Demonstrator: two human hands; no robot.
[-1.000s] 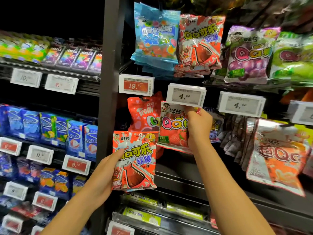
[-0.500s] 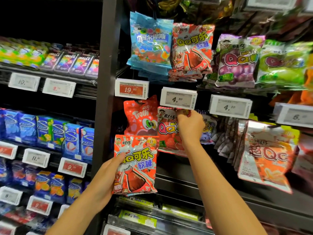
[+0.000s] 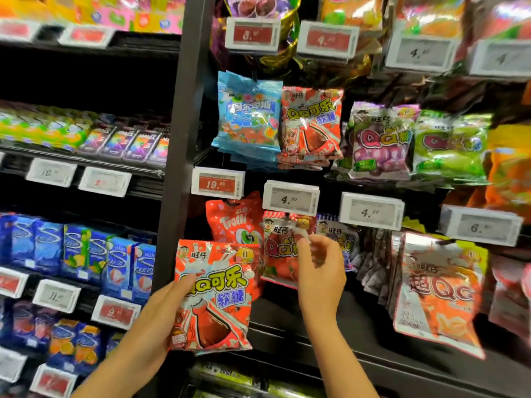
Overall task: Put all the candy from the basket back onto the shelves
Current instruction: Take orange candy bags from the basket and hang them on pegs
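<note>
A: Where was the cola candy bag [image 3: 214, 294]?

B: Low before the shelves [image 3: 178, 139], gripped by the left hand [image 3: 161, 311]. The right hand [image 3: 320, 271], fingers loosely spread, held nothing. Matching bags [image 3: 311, 124] hung above; lifting it there would serve best.

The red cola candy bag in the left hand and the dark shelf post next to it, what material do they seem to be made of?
Red cola candy bag: likely thin plastic film, glossy, since it wrinkles and shows white glare. The left hand grips its edge.
Dark shelf post: probably painted metal, matte; it looks straight, rigid and even in colour, though this cannot be confirmed.
</note>
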